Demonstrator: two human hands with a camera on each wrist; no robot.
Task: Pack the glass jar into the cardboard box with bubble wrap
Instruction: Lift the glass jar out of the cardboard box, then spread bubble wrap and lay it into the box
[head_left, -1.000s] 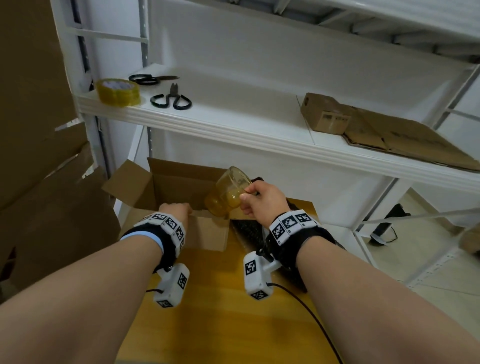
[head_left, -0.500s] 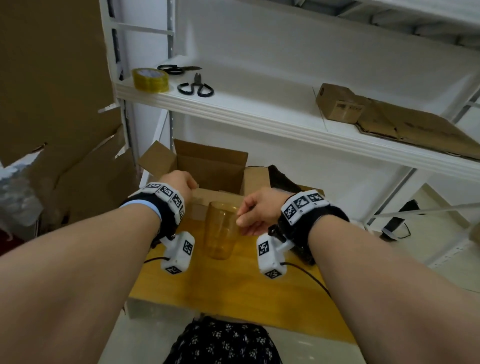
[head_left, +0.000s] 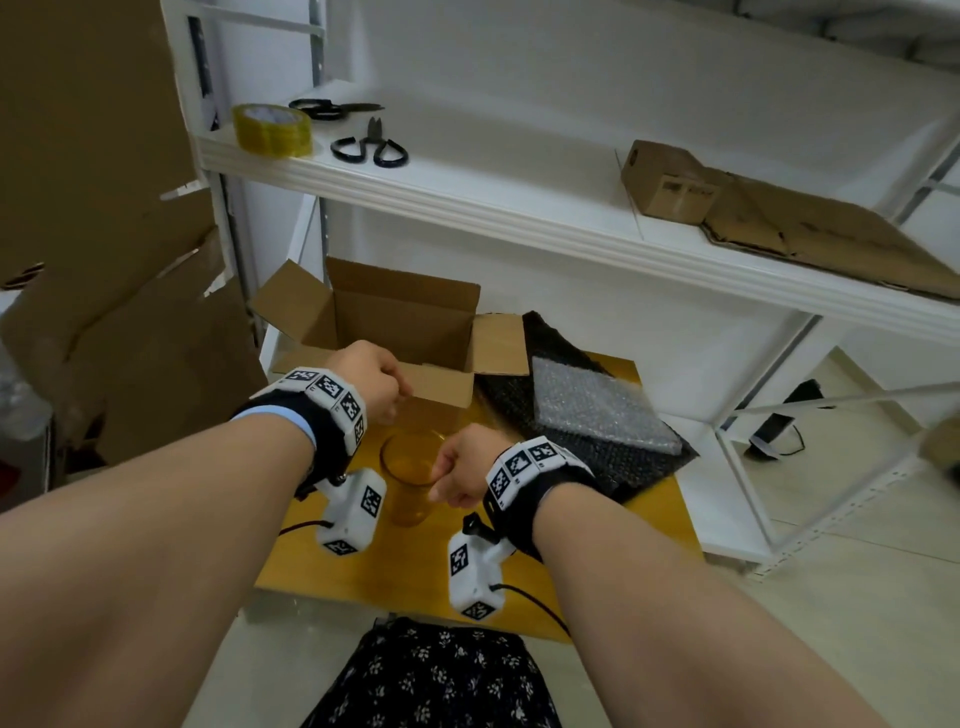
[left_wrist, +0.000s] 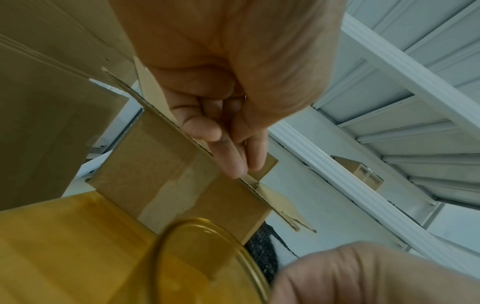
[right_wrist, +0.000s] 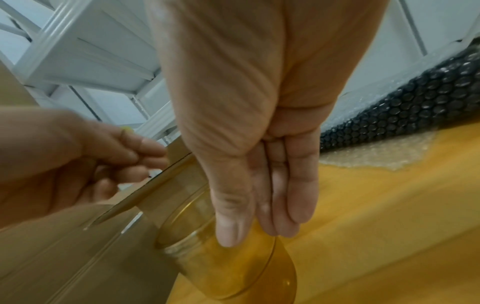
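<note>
The glass jar (head_left: 408, 480) stands upright on the yellow table (head_left: 597, 525), its open rim pinched between thumb and fingers of the right hand (head_left: 460, 475). It looks empty, so probably light, but smooth, hard and breakable; a hold around the body seems safer than at the thin rim. Just beyond the jar, the left hand (head_left: 374, 379) pinches the near flap of the open cardboard box (head_left: 410, 322). To the right of the right hand lies the bubble wrap (head_left: 592, 408).
</note>
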